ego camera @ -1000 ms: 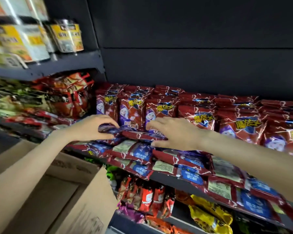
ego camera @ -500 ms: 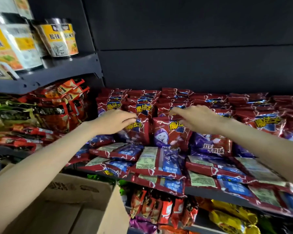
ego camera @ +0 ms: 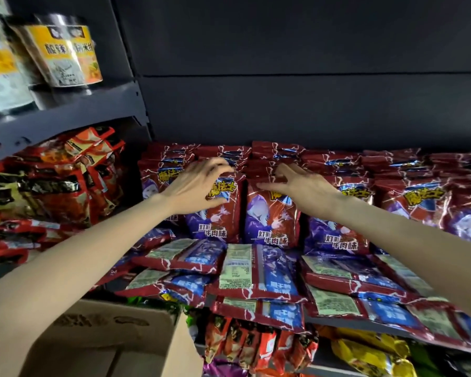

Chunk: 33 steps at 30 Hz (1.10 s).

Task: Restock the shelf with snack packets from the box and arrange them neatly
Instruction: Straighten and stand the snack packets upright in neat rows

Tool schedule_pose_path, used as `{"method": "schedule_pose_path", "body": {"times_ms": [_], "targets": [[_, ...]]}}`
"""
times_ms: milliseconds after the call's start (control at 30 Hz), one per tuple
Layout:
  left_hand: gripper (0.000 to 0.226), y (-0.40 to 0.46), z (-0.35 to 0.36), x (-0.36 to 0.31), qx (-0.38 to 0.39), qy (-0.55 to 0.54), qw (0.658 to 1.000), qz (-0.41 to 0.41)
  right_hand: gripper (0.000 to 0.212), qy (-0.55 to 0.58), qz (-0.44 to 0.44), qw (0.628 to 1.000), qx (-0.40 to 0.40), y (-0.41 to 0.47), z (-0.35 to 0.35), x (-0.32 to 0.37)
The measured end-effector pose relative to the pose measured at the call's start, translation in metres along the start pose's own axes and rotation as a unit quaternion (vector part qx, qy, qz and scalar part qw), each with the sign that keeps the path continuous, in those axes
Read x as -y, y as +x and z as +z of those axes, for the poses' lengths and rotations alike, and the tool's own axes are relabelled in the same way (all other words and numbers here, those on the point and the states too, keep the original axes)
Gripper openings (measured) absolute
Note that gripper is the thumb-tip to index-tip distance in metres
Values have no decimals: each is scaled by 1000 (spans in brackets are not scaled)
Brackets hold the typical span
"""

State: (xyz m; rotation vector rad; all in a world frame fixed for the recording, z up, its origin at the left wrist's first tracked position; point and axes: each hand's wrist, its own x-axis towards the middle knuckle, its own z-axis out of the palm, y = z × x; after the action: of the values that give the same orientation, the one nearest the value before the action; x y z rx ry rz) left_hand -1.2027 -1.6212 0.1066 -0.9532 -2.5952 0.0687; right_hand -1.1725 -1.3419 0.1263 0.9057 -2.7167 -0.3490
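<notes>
Our left hand [ego camera: 192,186] sits on the top edge of an upright red-and-purple snack packet [ego camera: 218,210], fingers curled over it, thumb in front, gripping the top. Our right hand [ego camera: 301,183] is on the next upright packet [ego camera: 272,213] to the right: fingers spread and mostly straight, reaching over its top edge toward the row behind, thumb lying across the front; we read it as pressing, not pinching, though motion blur makes that soft. Both packets stand in the front row of uprights on the shelf [ego camera: 329,321], touching side by side, with more rows of the same packet [ego camera: 283,153] stacked behind up to the dark back panel [ego camera: 310,104]. In front of the uprights, packets lie flat, back side up [ego camera: 256,270], overlapping out to the shelf edge. The cardboard box [ego camera: 106,338] is low left under our left forearm, flaps open; we can't see its contents. Left bay holds orange-red bags [ego camera: 65,180]; yellow-labelled tubs [ego camera: 68,55] above. The lower shelf shows small red sachets [ego camera: 256,344] and yellow bags [ego camera: 370,355].
</notes>
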Motion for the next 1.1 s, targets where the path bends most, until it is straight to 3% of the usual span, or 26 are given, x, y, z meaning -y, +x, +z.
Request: {"method": "schedule_pose_path", "body": {"times_ms": [167,233,300,400,567,667,800,934,1101], "targets": [[105,-12,9,12,57,96,993,47,83,-8,-9,999,33,2,1,3],[113,-13,13,17,86,114,989,47,78,-5,-18,998,54,3,3,2],[114,-12,13,18,115,118,986,39,85,-21,-20,997,70,1,5,2],[103,-12,5,11,121,72,990,28,89,-29,-16,997,67,-2,7,2],[51,-37,-48,-6,83,-44,995,-22,58,-3,-25,999,-39,-4,-9,10],[34,-79,-83,-17,51,-85,989,-109,41,58,-55,993,-89,0,-28,26],[21,-151,-106,-19,22,-141,967,-211,33,139,-161,975,-71,10,-51,73],[37,-192,-98,6,94,-104,948,-287,35,171,-242,955,-4,28,-59,123],[36,-186,-86,32,172,-53,954,-242,47,196,-269,941,58,41,-51,155]]}}
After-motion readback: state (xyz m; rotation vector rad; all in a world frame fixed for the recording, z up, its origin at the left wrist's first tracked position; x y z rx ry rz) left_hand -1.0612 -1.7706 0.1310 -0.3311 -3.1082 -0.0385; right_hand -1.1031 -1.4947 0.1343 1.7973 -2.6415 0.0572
